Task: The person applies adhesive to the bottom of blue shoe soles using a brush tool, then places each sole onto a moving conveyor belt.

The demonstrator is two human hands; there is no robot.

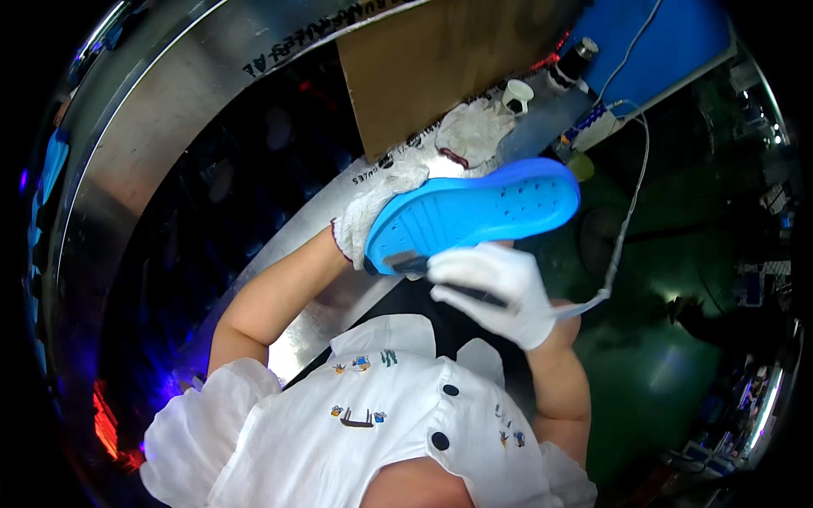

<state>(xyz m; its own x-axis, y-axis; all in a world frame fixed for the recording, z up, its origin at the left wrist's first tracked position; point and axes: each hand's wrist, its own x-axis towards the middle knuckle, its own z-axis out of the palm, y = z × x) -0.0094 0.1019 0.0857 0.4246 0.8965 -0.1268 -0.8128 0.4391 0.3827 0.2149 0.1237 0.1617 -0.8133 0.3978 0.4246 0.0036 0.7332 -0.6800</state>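
A bright blue shoe sole [474, 212] with small holes and ridges is held tilted before me. My left hand [381, 203], in a white knit glove, is closed around its far left edge. My right hand [500, 292], in a smoother white glove, is at the near side of the sole, blurred by motion. Its fingers and thumb are bent toward a dark grey patch or piece [405, 260] at the sole's left end. Whether that piece is in the fingers or on the sole is unclear. A white cable [628, 220] runs to my right wrist.
Beyond the sole, a crumpled white glove [474, 131], a white cup [517, 96] and a dark bottle [576, 61] rest on the metal ledge. A brown cardboard sheet [423, 72] stands behind. A curved metal rim [135, 169] bounds a dark area at left.
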